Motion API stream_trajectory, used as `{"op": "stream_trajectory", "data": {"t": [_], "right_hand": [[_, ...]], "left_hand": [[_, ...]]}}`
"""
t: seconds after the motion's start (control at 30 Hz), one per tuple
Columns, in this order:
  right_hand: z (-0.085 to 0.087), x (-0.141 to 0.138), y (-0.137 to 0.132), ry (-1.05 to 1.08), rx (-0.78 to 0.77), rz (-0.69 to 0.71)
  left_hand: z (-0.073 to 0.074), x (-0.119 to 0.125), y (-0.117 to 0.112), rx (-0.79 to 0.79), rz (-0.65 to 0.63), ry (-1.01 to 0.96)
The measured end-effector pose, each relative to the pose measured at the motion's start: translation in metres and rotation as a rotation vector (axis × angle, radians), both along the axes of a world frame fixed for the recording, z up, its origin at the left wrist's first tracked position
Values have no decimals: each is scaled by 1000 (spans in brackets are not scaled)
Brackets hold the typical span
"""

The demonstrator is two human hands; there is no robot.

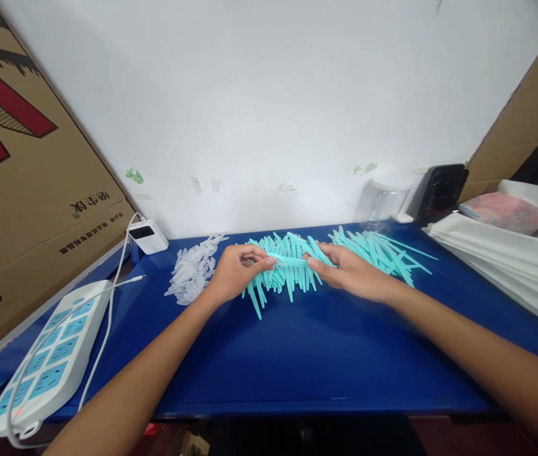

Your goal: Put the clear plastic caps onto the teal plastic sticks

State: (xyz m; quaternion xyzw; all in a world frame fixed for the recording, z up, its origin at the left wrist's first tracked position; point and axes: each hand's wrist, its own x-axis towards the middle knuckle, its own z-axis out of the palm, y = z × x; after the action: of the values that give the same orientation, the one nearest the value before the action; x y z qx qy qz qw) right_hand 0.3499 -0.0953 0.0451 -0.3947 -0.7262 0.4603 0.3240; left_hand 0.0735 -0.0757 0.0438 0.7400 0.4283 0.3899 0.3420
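My left hand (244,269) pinches the left end of a slim turquoise plastic stick (291,260), its thumb and fingers closed. A pale, whitish bit shows at that end, though its shape is unclear. Thumb and fingers of my right hand (347,269) grip the stick's right end. More turquoise sticks (323,251) show by the right fingers; whether they are held there I cannot tell. Beneath both hands spreads a pile of turquoise sticks (281,278). Left of my left hand is a heap of small translucent white pieces (192,272). Another turquoise pile (383,253) lies beyond my right hand.
All this rests on a blue table (288,361) against a white wall. At left are a power strip (59,348), a white device (149,237) with a cable, and a cardboard box (35,158). At right stand a clear jar (383,206), a dark object (440,190) and white trays (497,259).
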Motion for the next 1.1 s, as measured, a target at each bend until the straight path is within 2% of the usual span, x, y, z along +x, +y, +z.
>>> {"op": "stream_trajectory", "data": {"t": [0.1,0.23,0.3,0.43,0.57,0.7,0.77,0.87,0.93,1.03,1.1], "right_hand": [[-2,2,2,38,-33,-16],[-2,7,7,17,12,-74],[0,9,8,-25,69,-106],[6,11,8,-108,163,-130],[8,10,7,-118,173,-129],[6,10,8,-105,162,-130],[4,11,9,-97,162,-121],[2,12,10,-96,150,-111],[2,13,10,-102,139,-111],[4,13,9,-103,141,-114],[5,13,8,-99,142,-113]], "left_hand": [[13,-17,6,77,19,202],[30,-59,21,101,128,584],[32,-83,30,18,130,731],[23,-119,46,-107,154,806],[15,-127,51,-164,153,863],[13,-117,49,-209,85,877],[13,-112,47,-203,96,888],[14,-103,45,-126,145,826],[15,-95,44,-26,161,707],[17,-78,40,67,136,394],[16,-63,35,23,95,112]]}}
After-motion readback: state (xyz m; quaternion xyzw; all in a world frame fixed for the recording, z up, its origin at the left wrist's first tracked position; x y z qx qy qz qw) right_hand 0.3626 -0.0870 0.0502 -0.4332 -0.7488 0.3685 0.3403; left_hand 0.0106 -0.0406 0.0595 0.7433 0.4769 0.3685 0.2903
